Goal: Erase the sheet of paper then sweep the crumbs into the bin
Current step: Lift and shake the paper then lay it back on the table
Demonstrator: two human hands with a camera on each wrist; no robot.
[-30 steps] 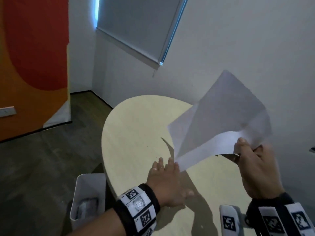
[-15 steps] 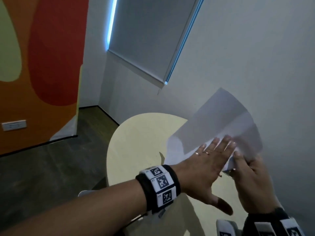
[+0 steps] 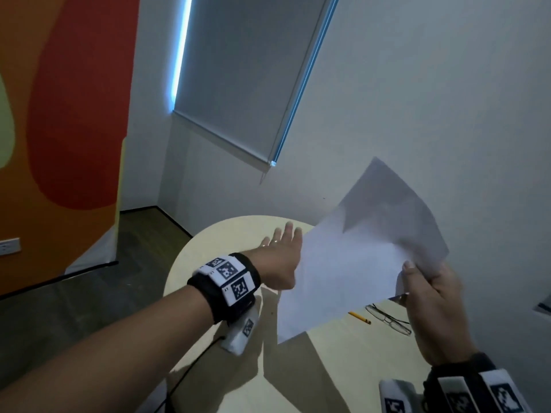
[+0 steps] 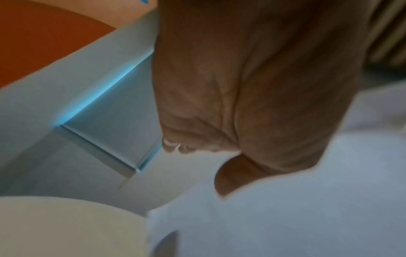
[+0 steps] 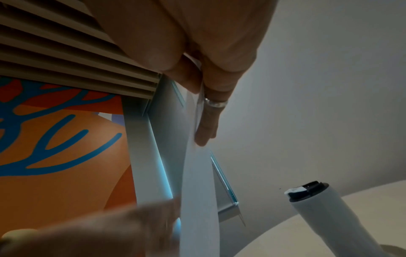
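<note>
- White sheet of paper (image 3: 351,263) hangs tilted above the table (image 3: 208,257), pinched at its edge in my right hand (image 3: 438,311).
- My left hand (image 3: 280,257), fingers straight, reaches behind it, grasping nothing.
- Pencil (image 3: 359,317) lies beside glasses (image 3: 387,318).

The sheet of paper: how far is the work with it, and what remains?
Erasing looks finished: the pencil lies on the table. In hand: the right hand pinches the sheet of paper lifted above the table, while the left hand, fingers straight, is at its far side. Left: sweeping crumbs into the bin, which is out of view.
</note>
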